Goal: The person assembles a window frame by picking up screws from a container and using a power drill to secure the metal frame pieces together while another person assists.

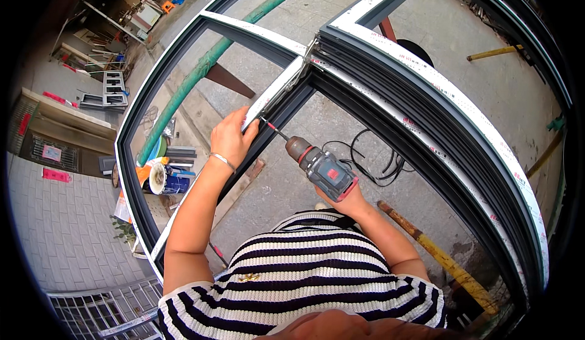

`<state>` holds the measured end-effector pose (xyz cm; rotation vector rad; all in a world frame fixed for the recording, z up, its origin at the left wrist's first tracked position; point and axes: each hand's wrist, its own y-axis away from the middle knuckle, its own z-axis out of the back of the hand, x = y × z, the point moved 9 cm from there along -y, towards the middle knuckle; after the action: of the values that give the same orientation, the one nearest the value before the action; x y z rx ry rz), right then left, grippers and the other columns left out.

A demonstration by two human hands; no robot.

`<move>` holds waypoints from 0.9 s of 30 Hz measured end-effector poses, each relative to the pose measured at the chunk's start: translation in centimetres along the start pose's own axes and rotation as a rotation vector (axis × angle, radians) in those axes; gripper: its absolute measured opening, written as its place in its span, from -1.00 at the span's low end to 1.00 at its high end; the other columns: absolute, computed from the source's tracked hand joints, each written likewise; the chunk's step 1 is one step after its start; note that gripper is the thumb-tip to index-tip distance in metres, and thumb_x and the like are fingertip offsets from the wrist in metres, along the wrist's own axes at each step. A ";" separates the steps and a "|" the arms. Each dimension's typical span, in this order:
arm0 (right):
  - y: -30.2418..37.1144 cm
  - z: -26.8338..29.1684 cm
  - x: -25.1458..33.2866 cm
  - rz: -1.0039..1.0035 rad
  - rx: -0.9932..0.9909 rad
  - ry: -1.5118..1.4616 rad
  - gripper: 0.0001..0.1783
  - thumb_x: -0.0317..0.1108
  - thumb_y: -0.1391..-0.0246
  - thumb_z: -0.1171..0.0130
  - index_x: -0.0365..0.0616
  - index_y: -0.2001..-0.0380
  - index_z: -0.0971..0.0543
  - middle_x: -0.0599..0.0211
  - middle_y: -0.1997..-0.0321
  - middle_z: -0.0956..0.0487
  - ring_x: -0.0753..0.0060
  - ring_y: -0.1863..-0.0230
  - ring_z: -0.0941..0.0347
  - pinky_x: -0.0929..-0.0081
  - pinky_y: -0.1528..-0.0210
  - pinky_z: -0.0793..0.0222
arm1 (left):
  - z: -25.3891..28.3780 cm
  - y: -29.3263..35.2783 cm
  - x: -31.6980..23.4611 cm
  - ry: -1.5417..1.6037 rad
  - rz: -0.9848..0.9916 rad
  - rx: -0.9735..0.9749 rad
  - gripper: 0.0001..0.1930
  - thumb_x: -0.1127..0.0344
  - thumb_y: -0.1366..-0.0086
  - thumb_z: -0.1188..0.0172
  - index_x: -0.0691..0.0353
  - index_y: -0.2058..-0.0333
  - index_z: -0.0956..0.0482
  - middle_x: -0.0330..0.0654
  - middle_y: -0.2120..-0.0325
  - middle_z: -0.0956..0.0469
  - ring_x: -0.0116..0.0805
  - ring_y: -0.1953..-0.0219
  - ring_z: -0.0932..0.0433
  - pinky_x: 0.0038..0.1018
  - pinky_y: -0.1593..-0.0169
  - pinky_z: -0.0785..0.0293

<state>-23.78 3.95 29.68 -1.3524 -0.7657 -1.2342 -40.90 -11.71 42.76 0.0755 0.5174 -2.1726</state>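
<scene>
Right grip (350, 201) clasping drill (322, 164), left (233, 137) touching frame (278, 90)

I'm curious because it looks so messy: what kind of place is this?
Probably a work yard or workshop, judging by the large window-like frame, the power drill and the concrete ground.

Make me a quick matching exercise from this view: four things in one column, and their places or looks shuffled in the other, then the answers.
1. Power drill
2. Left hand
3. Black cable
4. Knitted top

A. Loosely looped on the ground
B. Black-and-white striped
C. Held in the right hand
D. On the window frame

Pairs: 1-C, 2-D, 3-A, 4-B.
</scene>
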 end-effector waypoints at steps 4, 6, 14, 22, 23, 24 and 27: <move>-0.2 -0.3 -0.3 -0.005 -0.009 0.017 -0.86 -0.43 0.13 -0.33 -0.13 0.43 -0.60 0.32 0.50 -0.62 0.46 0.45 -0.56 0.48 0.37 -0.43 | 0.0 -0.1 -0.2 0.002 0.002 -0.003 -0.70 0.24 -0.18 -0.24 0.23 0.13 -0.56 0.04 0.36 -0.59 0.02 0.30 -0.58 -0.25 0.21 -0.48; -0.1 -0.4 -0.6 -0.004 -0.022 0.015 -0.86 -0.43 0.14 -0.34 -0.18 0.45 -0.59 0.29 0.53 -0.61 0.49 0.48 -0.54 0.51 0.39 -0.42 | 0.0 -0.1 -0.2 0.001 0.009 0.003 -0.70 0.24 -0.18 -0.24 0.24 0.13 -0.57 0.04 0.36 -0.59 0.02 0.30 -0.58 -0.25 0.21 -0.48; 0.1 -0.4 -1.0 -0.053 -0.011 0.014 -0.83 -0.46 0.17 -0.35 -0.13 0.42 -0.60 0.35 0.48 -0.62 0.44 0.45 -0.57 0.51 0.36 -0.45 | -0.3 0.0 0.3 0.046 0.018 0.003 -0.69 0.20 -0.19 -0.22 0.23 0.13 -0.56 0.07 0.33 -0.59 0.10 0.28 -0.57 -0.16 0.21 -0.48; -1.0 0.2 1.6 -0.068 0.023 0.043 -0.73 -0.37 0.20 -0.35 -0.20 0.36 -0.57 0.07 0.50 -0.59 -0.01 0.43 -0.58 0.33 0.37 -0.48 | -0.4 -0.8 0.5 0.082 0.035 0.148 -0.66 0.24 -0.16 -0.24 0.27 0.11 -0.55 0.15 0.41 -0.58 0.11 0.33 -0.59 -0.19 0.25 -0.49; -0.9 0.2 1.5 -0.053 0.029 0.059 -0.73 -0.37 0.20 -0.35 -0.20 0.36 -0.57 0.07 0.50 -0.58 -0.01 0.43 -0.58 0.33 0.37 -0.48 | -0.1 -1.2 0.2 0.110 0.031 0.225 -0.65 0.24 -0.15 -0.25 0.28 0.11 -0.55 0.16 0.42 -0.57 0.11 0.34 -0.59 -0.20 0.26 -0.49; -0.9 0.3 1.5 -0.038 0.036 0.075 -0.72 -0.37 0.21 -0.35 -0.19 0.36 -0.58 0.06 0.50 -0.58 -0.01 0.44 -0.58 0.33 0.37 -0.48 | -0.2 -1.4 0.3 0.138 0.026 0.301 -0.64 0.25 -0.14 -0.26 0.30 0.11 -0.55 0.16 0.43 -0.57 0.10 0.35 -0.59 -0.21 0.26 -0.49; -1.1 0.5 1.4 -0.057 0.037 0.034 -0.70 -0.38 0.23 -0.35 -0.18 0.33 -0.59 0.06 0.51 -0.58 0.01 0.45 -0.57 0.34 0.38 -0.47 | -0.3 -1.6 0.9 0.217 -0.161 0.355 -0.60 0.28 -0.13 -0.25 0.38 0.08 -0.51 0.05 0.45 -0.57 -0.19 0.43 -0.59 -0.38 0.29 -0.48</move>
<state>-24.38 4.32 31.45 -1.2844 -0.8046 -1.2783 -42.67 -11.43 42.85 0.4818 0.2584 -2.4081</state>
